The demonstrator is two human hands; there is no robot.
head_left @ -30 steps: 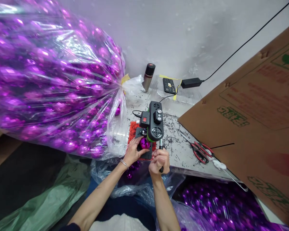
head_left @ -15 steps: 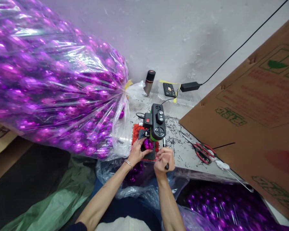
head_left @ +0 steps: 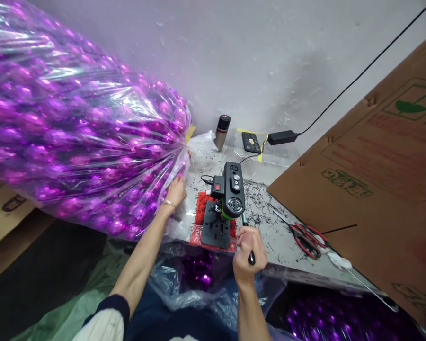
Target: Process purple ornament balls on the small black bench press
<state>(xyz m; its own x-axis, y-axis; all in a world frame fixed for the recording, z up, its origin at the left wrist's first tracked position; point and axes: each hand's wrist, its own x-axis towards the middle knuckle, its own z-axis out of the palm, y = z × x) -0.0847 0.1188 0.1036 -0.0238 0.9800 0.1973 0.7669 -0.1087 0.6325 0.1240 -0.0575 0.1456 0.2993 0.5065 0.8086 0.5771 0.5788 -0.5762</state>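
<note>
My right hand (head_left: 249, 246) is wrapped round the black-ended lever handle (head_left: 252, 258) of a small black press (head_left: 233, 189). The press has a dark slotted base plate (head_left: 215, 227), bare of any ball, on a red mat (head_left: 200, 208). My left hand (head_left: 176, 191) reaches to the gathered neck of the big clear bag of shiny purple balls (head_left: 110, 142). Its fingertips are partly lost against the plastic, so what they hold, if anything, is hidden.
Behind the press are a spray can (head_left: 222, 132), a phone (head_left: 251, 142) and a black adapter (head_left: 282, 137). Scissors (head_left: 307, 239) lie right, beside a large cardboard box (head_left: 376, 189). More purple balls (head_left: 199, 272) sit in plastic below the table edge.
My left hand has left the purple ball area on the plate and moved left to the bag. The ball is gone from the plate. My right hand still grips the lever.
</note>
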